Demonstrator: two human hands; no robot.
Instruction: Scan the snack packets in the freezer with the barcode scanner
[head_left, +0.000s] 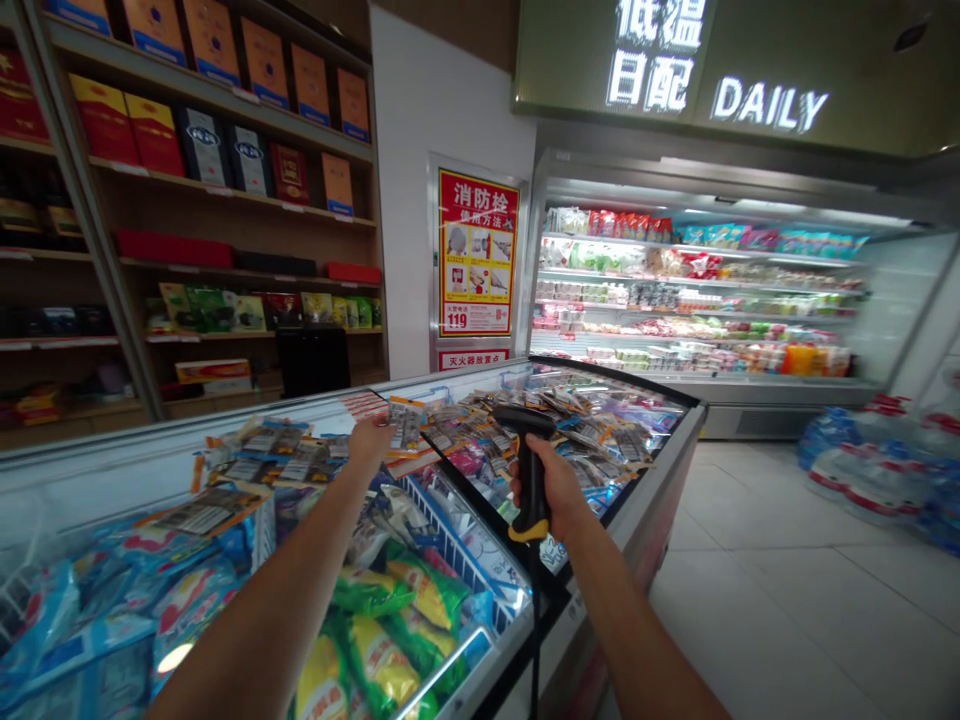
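Observation:
My right hand (559, 485) is wrapped round the handle of a black and yellow barcode scanner (532, 475), with its head level above the freezer and a cord hanging down. My left hand (369, 442) reaches forward over the freezer and grips the left edge of a small packet (406, 428) with orange edges and a printed label. Similar packets lie in a heap (281, 455) left of that hand, and more are spread in a pile (570, 415) on the glass lid beyond the scanner.
The chest freezer (679, 440) holds green and yellow bags (390, 650) and blue bags (112, 590) in wire baskets. Shelves of boxes (210, 140) stand at the left. A lit refrigerated display (697, 270) is behind. Bottled water packs (870, 470) sit on the floor at right.

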